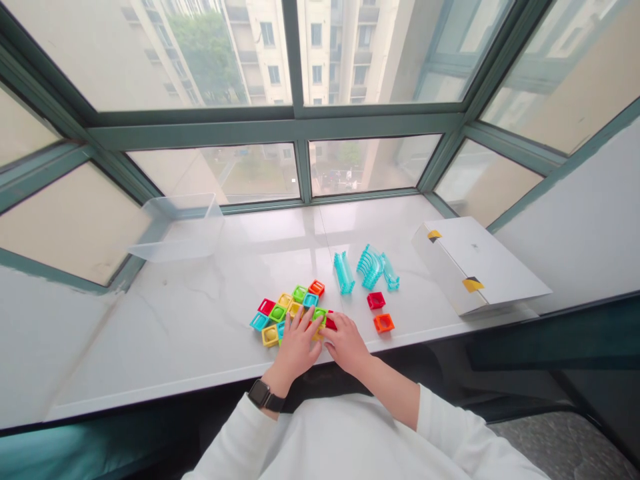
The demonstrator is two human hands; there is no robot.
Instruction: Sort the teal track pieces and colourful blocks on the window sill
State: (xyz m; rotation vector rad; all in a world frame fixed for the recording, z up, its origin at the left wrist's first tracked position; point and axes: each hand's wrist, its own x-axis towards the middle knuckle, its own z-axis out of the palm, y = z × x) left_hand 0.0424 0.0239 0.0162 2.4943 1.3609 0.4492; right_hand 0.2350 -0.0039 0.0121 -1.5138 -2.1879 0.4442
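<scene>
A cluster of small coloured square blocks point(289, 308) lies near the front edge of a white marble sill point(210, 313). My left hand point(296, 348), with a dark watch on the wrist, rests on the cluster's near side, fingers spread over the blocks. My right hand point(346, 341) is beside it with fingers curled, pressing on a red block point(330, 323) at the cluster's right edge. A loose red block point(375, 300) and an orange block point(383, 323) lie just to the right. Behind them sit several clear teal track pieces point(367, 268).
A clear plastic tub point(177, 230) stands at the back left by the window. A white cardboard box point(475, 263) with yellow tape lies at the right end of the sill. Window frames ring the sill on three sides.
</scene>
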